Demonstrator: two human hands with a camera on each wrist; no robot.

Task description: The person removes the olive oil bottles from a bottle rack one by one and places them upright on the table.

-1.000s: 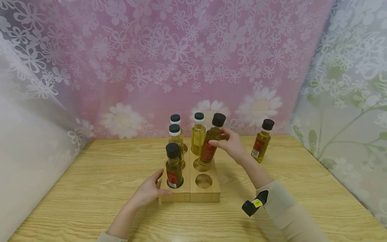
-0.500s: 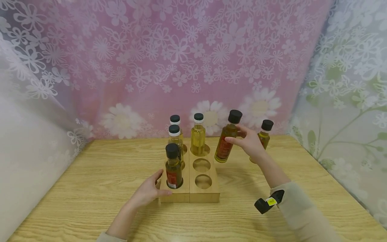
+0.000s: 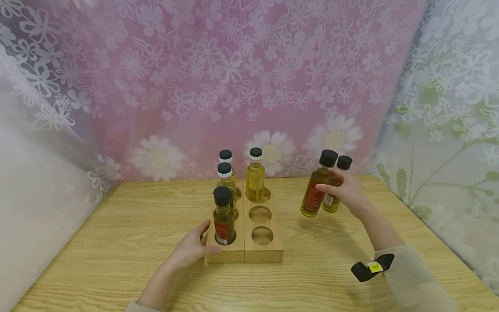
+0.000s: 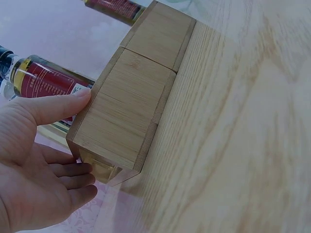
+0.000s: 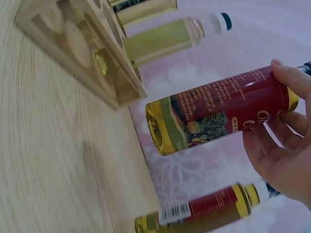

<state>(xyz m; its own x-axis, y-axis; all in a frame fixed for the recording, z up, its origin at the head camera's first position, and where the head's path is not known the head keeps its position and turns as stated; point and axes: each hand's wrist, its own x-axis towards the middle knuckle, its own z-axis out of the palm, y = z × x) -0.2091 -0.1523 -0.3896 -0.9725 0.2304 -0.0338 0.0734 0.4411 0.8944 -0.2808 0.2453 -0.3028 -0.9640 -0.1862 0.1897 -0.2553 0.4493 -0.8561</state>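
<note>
My right hand (image 3: 349,193) grips an olive oil bottle (image 3: 314,195) with a red label and black cap. Fingers and thumb wrap its upper part, and it tilts above the table, right of the wooden bottle rack (image 3: 264,256). A similar bottle (image 5: 209,209) stands just behind it, partly covered in the head view. My left hand (image 3: 189,248) rests at the rack's front-left corner, thumb along the front edge (image 4: 80,128) and relaxed fingers by the left side. A red-labelled bottle (image 3: 224,225) sits in the front-left hole beside that hand.
Two pale oil bottles with dark green caps, one nearer (image 3: 230,186) and one farther (image 3: 226,157), fill the rack's left column. Another pale bottle (image 3: 255,180) is in the back-right hole. Bare holes (image 3: 262,235) show in front of it. A floral curtain (image 3: 195,86) hangs behind the table.
My right hand has lifted the olive oil bottle from over the middle-right hole and carried it right, close to the standing bottle. My left hand has stayed at the rack corner.
</note>
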